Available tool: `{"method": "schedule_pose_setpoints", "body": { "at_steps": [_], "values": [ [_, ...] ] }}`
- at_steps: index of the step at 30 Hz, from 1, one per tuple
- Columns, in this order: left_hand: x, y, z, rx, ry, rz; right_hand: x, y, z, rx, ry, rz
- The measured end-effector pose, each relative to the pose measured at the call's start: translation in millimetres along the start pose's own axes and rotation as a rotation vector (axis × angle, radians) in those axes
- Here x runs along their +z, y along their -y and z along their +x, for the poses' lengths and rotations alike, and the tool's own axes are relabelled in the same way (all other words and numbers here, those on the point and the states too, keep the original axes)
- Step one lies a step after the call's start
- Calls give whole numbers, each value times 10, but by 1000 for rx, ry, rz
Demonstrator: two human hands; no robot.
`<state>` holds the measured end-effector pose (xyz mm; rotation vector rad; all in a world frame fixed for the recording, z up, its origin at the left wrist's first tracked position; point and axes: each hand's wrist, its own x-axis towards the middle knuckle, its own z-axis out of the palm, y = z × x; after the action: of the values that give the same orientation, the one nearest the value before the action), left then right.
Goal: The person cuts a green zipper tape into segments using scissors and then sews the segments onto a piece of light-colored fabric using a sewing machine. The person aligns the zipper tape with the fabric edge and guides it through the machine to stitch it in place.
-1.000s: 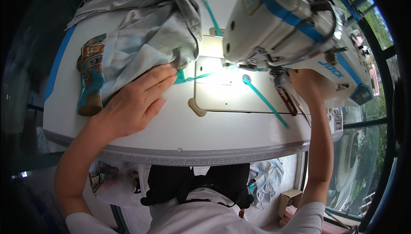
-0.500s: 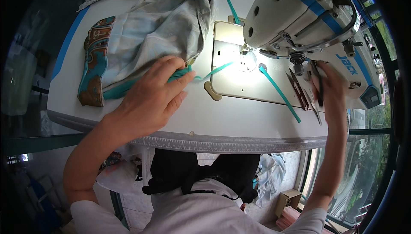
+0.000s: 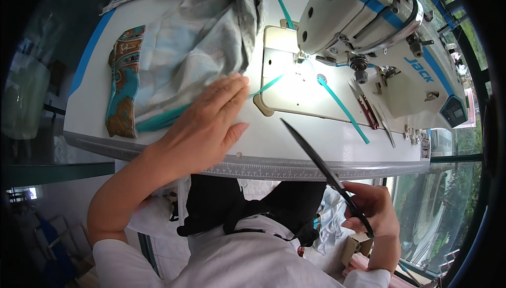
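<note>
Black-bladed scissors [image 3: 312, 153] are in my right hand [image 3: 373, 209], off the table's front edge. Their blades look closed and point up-left over the tabletop. My left hand [image 3: 208, 119] lies flat with fingers stretched over the near right edge of a pale grey garment [image 3: 179, 64]. That garment has a teal and brown patterned band [image 3: 125, 85] at its left end. Along its near edge runs a teal strip [image 3: 163, 119], partly hidden beneath my left hand. A narrow teal tape [image 3: 270, 84] leads from my fingertips towards the sewing machine's needle [image 3: 299, 59].
The sewing machine [image 3: 363, 19] fills the right rear. A second teal tape [image 3: 345, 110] lies across its metal plate, another [image 3: 284, 7] behind. To the right lie red-handled thread snips [image 3: 369, 113], tweezers [image 3: 387, 125] and several bobbins [image 3: 414, 136]. A printed ruler strip [image 3: 253, 170] lines the front edge.
My right hand has come from beside the machine towards me, now bringing the scissors out over the front edge. The fingers of my left hand have gone from pinching the teal strip to lying flat.
</note>
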<state>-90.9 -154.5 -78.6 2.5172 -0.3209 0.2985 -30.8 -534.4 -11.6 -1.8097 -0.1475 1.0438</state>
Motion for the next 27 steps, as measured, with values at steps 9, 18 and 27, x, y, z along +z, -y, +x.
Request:
{"method": "schedule_pose_setpoints", "body": {
  "at_steps": [9, 18, 27],
  "values": [
    [-288, 367, -339, -78, 4, 133, 117, 260, 259, 24, 173, -5],
    [-318, 87, -736, -63, 112, 218, 146, 289, 512, 104, 296, 93],
    [-336, 162, -712, -34, 28, 110, 208, 533, 786, -41, 406, -52]
  ]
}}
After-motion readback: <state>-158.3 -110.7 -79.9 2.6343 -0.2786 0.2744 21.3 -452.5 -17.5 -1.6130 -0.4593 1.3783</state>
